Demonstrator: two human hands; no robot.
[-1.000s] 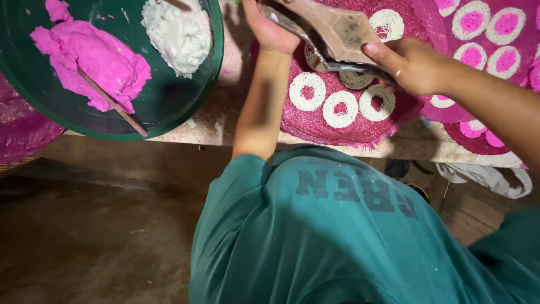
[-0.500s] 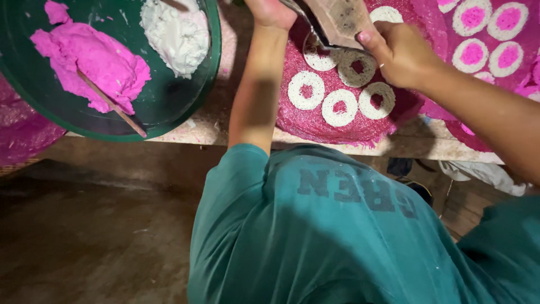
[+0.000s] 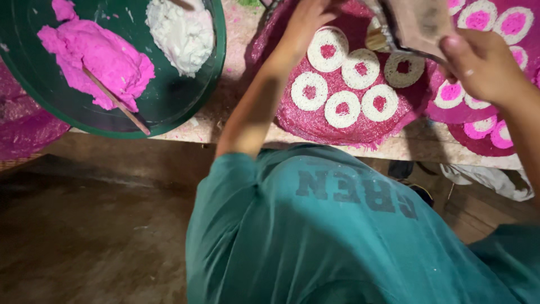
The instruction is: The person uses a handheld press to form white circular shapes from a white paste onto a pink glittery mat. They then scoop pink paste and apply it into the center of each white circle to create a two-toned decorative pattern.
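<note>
Two hands raised, right hand (image 3: 481,65) gripping wooden press (image 3: 419,25), left hand (image 3: 306,19) beside

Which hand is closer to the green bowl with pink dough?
Left. The left hand is over the pink disc, right of the green bowl. The right hand is farther right, holding the wooden tool.

I see a flat wooden paddle-like tool (image 3: 419,25) tilted over the upper right part of a round magenta mat (image 3: 337,121), its far end cut off by the frame edge. Under its lower edge sits a white ring-shaped cake with a pink centre (image 3: 404,68). Five more such rings (image 3: 343,108) lie flat on the mat in two loose rows, close together, some touching.
</note>
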